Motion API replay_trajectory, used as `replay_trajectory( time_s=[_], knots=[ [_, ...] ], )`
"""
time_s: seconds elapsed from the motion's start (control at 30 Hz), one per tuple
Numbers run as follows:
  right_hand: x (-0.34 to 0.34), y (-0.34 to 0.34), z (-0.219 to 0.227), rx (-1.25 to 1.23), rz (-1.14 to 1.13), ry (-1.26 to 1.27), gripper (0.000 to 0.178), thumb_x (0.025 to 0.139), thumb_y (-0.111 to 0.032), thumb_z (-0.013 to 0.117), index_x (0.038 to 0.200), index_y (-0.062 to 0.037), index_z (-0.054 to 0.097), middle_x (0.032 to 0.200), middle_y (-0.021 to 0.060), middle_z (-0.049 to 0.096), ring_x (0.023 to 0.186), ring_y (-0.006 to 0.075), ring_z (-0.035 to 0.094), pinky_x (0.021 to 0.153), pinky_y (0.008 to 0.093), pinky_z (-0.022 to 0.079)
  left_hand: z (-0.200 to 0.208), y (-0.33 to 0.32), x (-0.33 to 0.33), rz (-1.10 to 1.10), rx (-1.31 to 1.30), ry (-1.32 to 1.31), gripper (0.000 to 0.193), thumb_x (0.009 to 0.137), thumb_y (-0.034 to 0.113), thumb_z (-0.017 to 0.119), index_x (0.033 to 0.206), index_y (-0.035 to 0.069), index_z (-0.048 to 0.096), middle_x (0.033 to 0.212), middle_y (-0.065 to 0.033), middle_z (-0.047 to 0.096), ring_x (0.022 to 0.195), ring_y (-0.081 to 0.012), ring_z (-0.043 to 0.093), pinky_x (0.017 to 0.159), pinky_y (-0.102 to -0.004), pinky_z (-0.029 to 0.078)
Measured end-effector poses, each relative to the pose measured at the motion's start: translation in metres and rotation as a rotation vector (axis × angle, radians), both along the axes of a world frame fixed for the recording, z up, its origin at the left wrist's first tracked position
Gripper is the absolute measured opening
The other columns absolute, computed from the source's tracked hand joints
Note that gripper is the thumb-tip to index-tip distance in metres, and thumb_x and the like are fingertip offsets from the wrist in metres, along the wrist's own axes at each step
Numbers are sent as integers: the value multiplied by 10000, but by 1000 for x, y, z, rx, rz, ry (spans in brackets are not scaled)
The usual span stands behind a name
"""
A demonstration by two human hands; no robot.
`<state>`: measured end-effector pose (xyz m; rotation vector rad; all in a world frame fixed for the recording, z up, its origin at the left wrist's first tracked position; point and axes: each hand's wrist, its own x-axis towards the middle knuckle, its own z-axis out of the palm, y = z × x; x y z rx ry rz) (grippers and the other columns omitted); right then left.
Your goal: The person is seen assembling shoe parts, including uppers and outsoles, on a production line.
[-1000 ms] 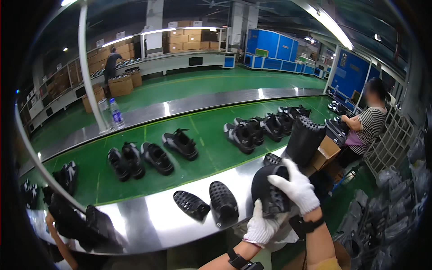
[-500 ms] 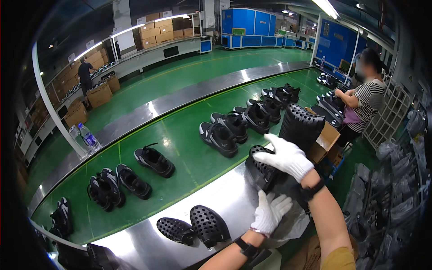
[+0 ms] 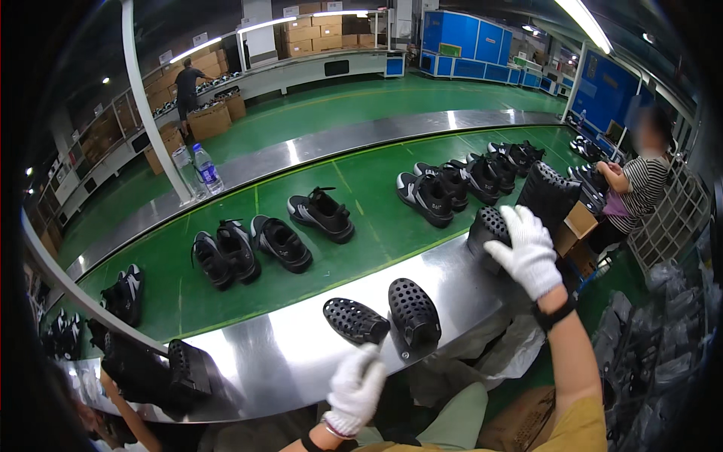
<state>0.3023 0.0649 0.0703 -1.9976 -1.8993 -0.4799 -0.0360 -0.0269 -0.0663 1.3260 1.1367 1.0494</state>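
My right hand (image 3: 527,255), in a white knit glove, is spread at a black perforated shoe-tree-like piece (image 3: 491,224) at the right of the metal ledge. Its thumb and fingers are apart, partly covering that piece. My left hand (image 3: 355,392), also gloved, is over the ledge's near edge, fingers loosely extended and slightly blurred. Just beyond its fingertips lie two more such pieces, one tilted left (image 3: 354,319) and one more upright (image 3: 415,312). I see nothing held in the left hand. Whether its fingertips touch the left piece I cannot tell.
Black-and-grey sneakers (image 3: 282,242) stand in groups along the green conveyor belt (image 3: 361,264). A bag with black perforated pieces (image 3: 548,188) stands beside an open carton (image 3: 578,226). More black pieces (image 3: 188,369) lie left. A water bottle (image 3: 207,169) stands at far left. Two co-workers are beyond.
The view has turned right-to-left, shifting the scene rightward. My left hand has left the right-hand piece and moved left toward the two pieces. My right hand stays spread at its piece.
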Motion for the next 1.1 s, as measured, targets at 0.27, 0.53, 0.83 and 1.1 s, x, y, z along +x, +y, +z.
replay_trajectory(
  time_s=[0.27,0.53,0.83,1.1],
  knots=[
    [-141,-55,-95,-146,219,84,517,783,-311,730,1257,-190,565,1197,207,553,989,410,599,805,508,521,-5,70,22,106,342,892,767,758,449,774,1393,110,509,1397,-326,408,1244,-514,425,1025,-543,430],
    [-40,-37,-105,-124,-25,3,425,756,-263,748,1124,-150,568,1049,148,541,914,350,606,701,468,542,-34,99,135,-123,607,722,683,773,209,749,1396,102,490,1367,-329,433,1219,-505,466,1030,-556,421],
    [-15,-52,-93,156,-99,-49,564,768,-218,772,1276,-81,566,1323,230,512,1128,413,529,922,522,459,4,127,137,-135,586,519,798,802,380,767,1422,22,416,1308,-287,500,1180,-455,518,1037,-493,436],
    [-156,-20,-81,68,540,268,306,749,-122,709,1022,2,650,937,192,606,794,378,621,699,468,528,53,212,-120,640,179,1187,416,832,372,713,1157,122,641,1224,-153,565,1099,-371,574,915,-472,519]
  ],
)
